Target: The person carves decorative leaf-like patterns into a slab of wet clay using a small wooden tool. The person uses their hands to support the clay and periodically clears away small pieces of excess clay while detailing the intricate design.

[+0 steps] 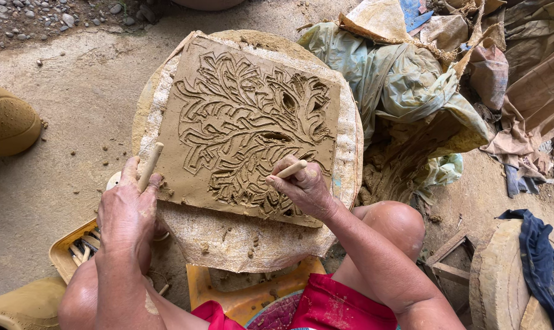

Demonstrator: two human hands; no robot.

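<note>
— What have I got in each hand?

— My right hand [304,186] has its fingers [283,180] closed on a wooden carving tool [291,169], tip in the lower edge of the clay slab [246,122]. My left hand [127,211] grips a second wooden stick [149,166] at the slab's left corner.

— Where's the slab?

— Flat on a cloth-covered round board [240,241].

— Anything crowding me?

— Crumpled plastic sheeting [405,85] just right of the board, a yellow tray of tools [66,247] under my left wrist, a clay pot [5,122] far left.
</note>
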